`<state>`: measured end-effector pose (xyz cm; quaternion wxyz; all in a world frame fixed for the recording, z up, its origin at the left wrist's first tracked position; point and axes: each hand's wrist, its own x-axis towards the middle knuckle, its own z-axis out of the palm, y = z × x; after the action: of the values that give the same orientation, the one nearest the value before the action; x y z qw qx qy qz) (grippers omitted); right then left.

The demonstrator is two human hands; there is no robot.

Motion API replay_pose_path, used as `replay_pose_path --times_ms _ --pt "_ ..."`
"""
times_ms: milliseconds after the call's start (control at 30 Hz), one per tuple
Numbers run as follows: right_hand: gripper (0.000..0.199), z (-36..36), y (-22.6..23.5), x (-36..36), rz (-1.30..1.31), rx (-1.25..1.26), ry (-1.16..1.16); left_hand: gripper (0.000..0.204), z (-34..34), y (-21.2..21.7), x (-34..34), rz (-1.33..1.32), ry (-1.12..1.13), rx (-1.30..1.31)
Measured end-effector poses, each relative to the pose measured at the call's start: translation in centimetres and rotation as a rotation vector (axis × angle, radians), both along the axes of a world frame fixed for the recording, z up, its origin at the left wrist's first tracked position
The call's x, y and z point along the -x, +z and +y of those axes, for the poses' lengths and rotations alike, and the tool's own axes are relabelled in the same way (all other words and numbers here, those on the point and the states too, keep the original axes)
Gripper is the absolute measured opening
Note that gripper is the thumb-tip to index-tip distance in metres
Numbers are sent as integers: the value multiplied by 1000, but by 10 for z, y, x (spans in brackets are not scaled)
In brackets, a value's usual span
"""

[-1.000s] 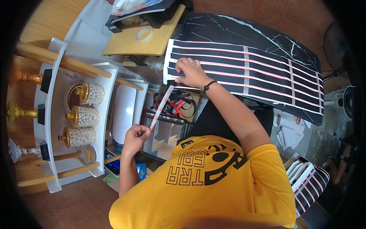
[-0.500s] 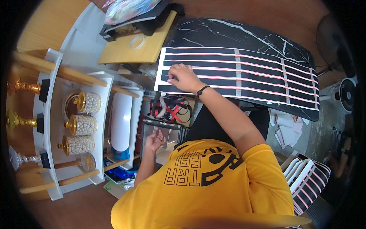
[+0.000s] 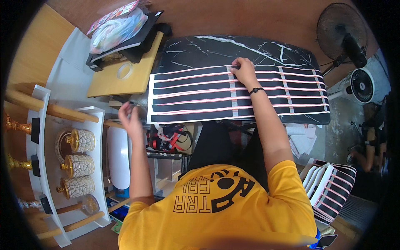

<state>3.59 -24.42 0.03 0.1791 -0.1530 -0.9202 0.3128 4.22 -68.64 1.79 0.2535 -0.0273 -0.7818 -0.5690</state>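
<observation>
r hand slid from the striped sheet's left edge to its top middle, fingers now on the upper strip. l hand rose toward the sheet's left edge; long strip gone from its fingers.

glossy black marble-look tabletop, matt black sheet with pale tape strips, smooth wooden board

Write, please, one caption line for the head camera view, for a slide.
Right hand presses on a black sheet with pink stripes; left hand is raised beside the sheet's left edge.
</observation>
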Motion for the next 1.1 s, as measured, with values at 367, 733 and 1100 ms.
replay_pose_path --times_ms 367,733,1100 --pt "31 8 3 11 -163 -52 16 23 270 13 85 -42 -735 827" --pt "29 -2 9 5 -160 56 -50 32 331 18 149 -618 -1075 879" --pt "30 -7 -5 1 30 45 -90 27 337 17 156 -506 -1137 1007"
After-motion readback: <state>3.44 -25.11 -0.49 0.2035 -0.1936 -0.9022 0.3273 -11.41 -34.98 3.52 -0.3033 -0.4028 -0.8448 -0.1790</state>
